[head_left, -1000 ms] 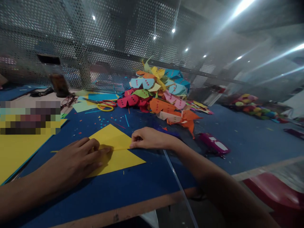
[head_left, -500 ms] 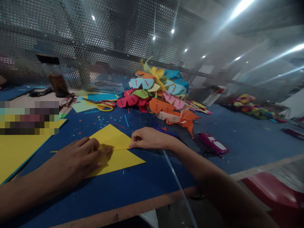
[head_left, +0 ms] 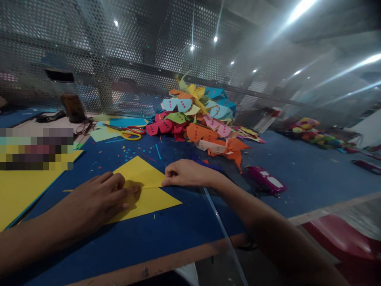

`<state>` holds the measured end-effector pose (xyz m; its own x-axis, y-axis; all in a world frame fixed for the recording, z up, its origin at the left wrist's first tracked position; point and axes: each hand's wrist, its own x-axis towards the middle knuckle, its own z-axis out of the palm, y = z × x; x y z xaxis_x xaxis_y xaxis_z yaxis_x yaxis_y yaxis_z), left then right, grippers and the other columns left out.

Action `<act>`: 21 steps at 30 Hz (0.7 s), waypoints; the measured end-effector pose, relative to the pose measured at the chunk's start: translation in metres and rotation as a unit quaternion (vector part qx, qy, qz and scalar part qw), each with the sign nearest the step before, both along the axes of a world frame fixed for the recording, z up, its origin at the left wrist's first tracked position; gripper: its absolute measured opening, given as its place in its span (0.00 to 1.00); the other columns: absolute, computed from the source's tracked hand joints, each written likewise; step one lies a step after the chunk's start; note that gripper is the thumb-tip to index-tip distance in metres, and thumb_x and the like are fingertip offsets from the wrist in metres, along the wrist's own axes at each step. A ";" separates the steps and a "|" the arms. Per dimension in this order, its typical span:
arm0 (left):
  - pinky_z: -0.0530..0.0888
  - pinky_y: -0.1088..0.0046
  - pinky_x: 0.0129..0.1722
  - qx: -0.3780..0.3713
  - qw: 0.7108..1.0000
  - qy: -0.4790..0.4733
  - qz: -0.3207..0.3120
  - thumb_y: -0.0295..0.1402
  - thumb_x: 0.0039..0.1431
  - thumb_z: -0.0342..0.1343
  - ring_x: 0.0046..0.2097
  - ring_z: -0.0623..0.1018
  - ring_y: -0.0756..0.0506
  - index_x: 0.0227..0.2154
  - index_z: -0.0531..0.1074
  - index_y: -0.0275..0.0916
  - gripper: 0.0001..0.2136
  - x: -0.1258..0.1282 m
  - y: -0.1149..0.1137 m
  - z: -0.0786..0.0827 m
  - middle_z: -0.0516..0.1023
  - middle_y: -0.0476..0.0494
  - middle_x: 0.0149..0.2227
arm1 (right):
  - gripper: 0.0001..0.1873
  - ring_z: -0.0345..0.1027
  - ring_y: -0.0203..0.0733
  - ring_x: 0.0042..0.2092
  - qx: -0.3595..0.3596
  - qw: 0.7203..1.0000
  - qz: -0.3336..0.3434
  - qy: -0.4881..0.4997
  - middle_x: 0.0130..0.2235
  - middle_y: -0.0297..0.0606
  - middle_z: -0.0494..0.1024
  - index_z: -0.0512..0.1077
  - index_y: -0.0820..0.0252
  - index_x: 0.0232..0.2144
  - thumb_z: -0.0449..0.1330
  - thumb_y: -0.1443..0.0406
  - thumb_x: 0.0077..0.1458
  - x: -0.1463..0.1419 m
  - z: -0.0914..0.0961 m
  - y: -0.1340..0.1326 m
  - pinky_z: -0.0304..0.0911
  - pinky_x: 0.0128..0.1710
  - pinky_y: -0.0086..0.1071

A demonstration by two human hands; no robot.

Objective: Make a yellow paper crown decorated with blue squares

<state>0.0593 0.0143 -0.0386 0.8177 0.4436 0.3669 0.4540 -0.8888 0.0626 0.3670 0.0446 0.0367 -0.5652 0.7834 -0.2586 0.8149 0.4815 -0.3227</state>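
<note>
A folded sheet of yellow paper (head_left: 149, 200) lies on the blue tabletop in front of me, with one pointed corner to the right and another at the back. My left hand (head_left: 104, 194) rests on the paper's left part, fingers stretched out and the index fingertip on the middle fold line. At the paper's right edge, my right hand (head_left: 184, 173) is closed, pinching the fold's end between thumb and finger. The paper under my left palm is hidden.
Behind the paper sits a heap of colourful folded paper shapes (head_left: 205, 127). Scissors (head_left: 131, 135) and paper scraps lie to its left. A purple pouch (head_left: 266, 178) is on the right. Larger yellow sheets (head_left: 26, 194), partly blurred out, and a dark-lidded jar (head_left: 71, 101) are on the left.
</note>
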 end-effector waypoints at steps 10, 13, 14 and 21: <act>0.73 0.66 0.37 0.036 0.999 0.006 0.004 0.27 0.75 0.46 0.37 0.77 0.44 0.60 0.70 0.44 0.17 0.007 -0.003 0.010 0.77 0.45 0.40 | 0.23 0.58 0.35 0.29 0.005 1.000 -0.004 0.000 0.26 0.30 0.69 0.69 0.58 0.24 0.64 0.49 0.63 0.002 -0.002 0.001 0.41 0.30 0.32; 0.72 0.65 0.36 0.046 0.999 0.006 -0.007 0.27 0.75 0.46 0.37 0.77 0.43 0.59 0.71 0.43 0.16 0.006 -0.002 0.008 0.77 0.44 0.39 | 0.25 0.57 0.35 0.28 0.006 1.000 -0.003 -0.002 0.25 0.28 0.67 0.65 0.58 0.23 0.64 0.48 0.63 0.002 -0.001 0.000 0.41 0.30 0.32; 0.71 0.66 0.36 0.048 0.999 0.001 -0.012 0.28 0.75 0.46 0.36 0.76 0.43 0.59 0.71 0.43 0.16 0.005 -0.002 0.007 0.77 0.44 0.38 | 0.26 0.57 0.35 0.28 0.007 1.000 -0.003 -0.005 0.24 0.28 0.66 0.64 0.58 0.23 0.64 0.48 0.63 0.002 0.000 0.000 0.41 0.30 0.32; 0.72 0.66 0.41 -0.006 1.000 0.009 0.015 0.29 0.73 0.50 0.38 0.77 0.43 0.63 0.70 0.49 0.19 0.002 -0.002 0.004 0.77 0.45 0.41 | 0.28 0.56 0.34 0.28 0.005 1.000 0.002 -0.015 0.24 0.27 0.64 0.62 0.58 0.23 0.63 0.46 0.63 0.002 0.001 0.000 0.40 0.30 0.32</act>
